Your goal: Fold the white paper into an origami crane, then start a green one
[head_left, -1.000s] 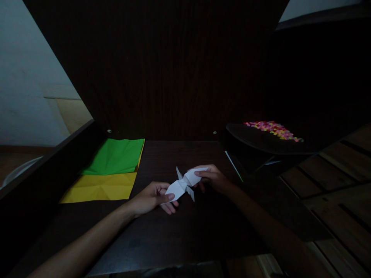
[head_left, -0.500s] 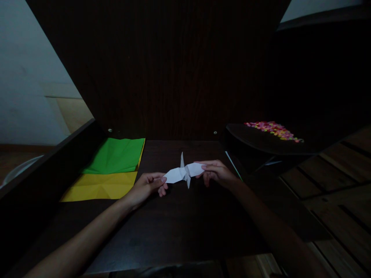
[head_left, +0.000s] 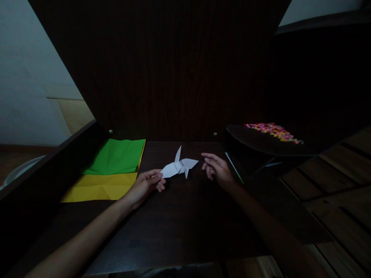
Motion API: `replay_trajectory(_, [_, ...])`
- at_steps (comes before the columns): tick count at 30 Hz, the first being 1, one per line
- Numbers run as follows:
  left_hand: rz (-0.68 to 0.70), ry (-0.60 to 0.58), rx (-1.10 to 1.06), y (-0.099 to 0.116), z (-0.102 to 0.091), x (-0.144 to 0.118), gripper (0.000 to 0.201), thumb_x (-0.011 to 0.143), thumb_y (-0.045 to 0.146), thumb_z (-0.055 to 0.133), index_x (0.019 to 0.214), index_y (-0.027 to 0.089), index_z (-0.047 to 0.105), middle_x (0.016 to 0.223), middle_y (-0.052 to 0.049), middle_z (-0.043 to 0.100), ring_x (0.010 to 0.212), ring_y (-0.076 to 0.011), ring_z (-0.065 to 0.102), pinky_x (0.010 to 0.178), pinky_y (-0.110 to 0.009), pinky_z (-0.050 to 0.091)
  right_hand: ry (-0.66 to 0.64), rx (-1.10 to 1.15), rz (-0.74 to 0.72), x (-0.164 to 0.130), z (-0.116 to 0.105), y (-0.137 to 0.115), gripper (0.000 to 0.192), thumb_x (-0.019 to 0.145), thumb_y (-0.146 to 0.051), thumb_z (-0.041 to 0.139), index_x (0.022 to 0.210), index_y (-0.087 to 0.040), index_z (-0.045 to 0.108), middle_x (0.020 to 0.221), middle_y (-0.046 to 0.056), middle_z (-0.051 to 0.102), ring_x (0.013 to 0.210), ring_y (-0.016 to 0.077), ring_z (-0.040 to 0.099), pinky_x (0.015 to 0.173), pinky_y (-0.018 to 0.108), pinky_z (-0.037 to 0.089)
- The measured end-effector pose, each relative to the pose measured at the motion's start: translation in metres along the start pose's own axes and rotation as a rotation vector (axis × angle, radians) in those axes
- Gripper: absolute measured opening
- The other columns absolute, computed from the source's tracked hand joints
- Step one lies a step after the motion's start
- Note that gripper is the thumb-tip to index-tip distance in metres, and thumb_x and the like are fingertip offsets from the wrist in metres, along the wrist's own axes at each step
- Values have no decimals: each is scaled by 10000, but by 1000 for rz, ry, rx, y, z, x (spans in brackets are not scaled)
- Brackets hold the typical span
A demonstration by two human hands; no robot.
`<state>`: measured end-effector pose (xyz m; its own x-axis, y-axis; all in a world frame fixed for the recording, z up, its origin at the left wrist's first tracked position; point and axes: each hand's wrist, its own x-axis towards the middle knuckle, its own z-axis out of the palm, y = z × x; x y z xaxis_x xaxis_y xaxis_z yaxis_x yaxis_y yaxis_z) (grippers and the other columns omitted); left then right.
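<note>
Fingers of left hand [head_left: 145, 186] pinch paper crane [head_left: 178, 166]; right hand [head_left: 217, 168] loose, just beside.

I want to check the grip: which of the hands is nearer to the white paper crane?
Left. The left hand pinches one tip of the white paper crane; the right hand is open just beside its other tip, not touching.

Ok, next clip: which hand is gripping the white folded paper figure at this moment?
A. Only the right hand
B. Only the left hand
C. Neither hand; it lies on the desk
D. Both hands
B. The left hand pinches one end of the white folded paper figure, while the right hand sits open beside the other end with a dark gap between its fingers and the paper.
</note>
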<state>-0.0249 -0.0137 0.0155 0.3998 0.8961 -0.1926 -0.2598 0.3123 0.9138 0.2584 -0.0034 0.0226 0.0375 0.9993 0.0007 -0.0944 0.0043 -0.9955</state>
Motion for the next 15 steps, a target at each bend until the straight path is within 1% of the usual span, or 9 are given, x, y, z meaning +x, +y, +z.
replay_trajectory(1, [4,-1,-4,-1,1,0,270,759,285,771,917,91,668,736,-47,670,591,-112,606,547,-221,455,57,-45,-66,-1,2,1,369,778,-377,653,1066,-149,623,583,-41,588,327,59,433,290,163,285])
replay_trajectory(2, [7,-9,-6,-1,2,-1,277,763,284,768,930,92,660,756,-57,680,606,-121,622,559,-228,468,79,-85,-115,-3,4,2,352,763,-390,671,1022,-155,629,578,-59,550,333,46,402,295,159,260])
replay_trajectory(5, [30,-47,2,-5,7,-3,311,778,291,757,987,101,630,806,-79,701,643,-152,660,589,-254,503,-26,-187,-188,-12,14,5,361,749,-401,692,1021,-174,623,705,-37,567,424,55,457,355,176,332])
replay_trajectory(8, [59,-74,66,-9,13,-5,351,800,312,737,1049,109,596,847,-95,713,677,-175,682,621,-282,525,-110,-314,-259,-23,26,9,360,752,-375,707,1041,-178,619,763,-17,595,490,67,489,427,192,389])
replay_trajectory(10, [69,-91,124,-11,16,-7,378,803,343,730,1064,118,574,868,-98,717,689,-185,690,644,-304,537,-81,-454,-372,-29,32,11,272,771,-350,701,970,-173,641,704,-25,576,491,73,474,437,198,372])
replay_trajectory(12, [66,-129,187,-12,19,-8,378,806,370,718,1054,133,559,889,-94,719,721,-196,698,685,-334,549,-10,-588,-520,-34,35,11,147,841,-309,640,897,-174,655,659,-24,566,507,85,481,479,216,392])
replay_trajectory(14, [86,-162,294,-12,21,-11,331,833,372,681,1040,145,557,872,-77,717,752,-196,697,725,-349,550,18,-674,-643,-38,36,9,125,897,-271,577,901,-182,665,696,0,610,549,102,529,525,230,429])
replay_trajectory(15, [127,-155,371,-11,22,-12,299,852,360,658,1042,151,561,862,-66,715,768,-192,692,742,-348,547,11,-700,-697,-40,36,8,132,914,-257,556,930,-187,668,735,14,639,577,110,560,542,232,447])
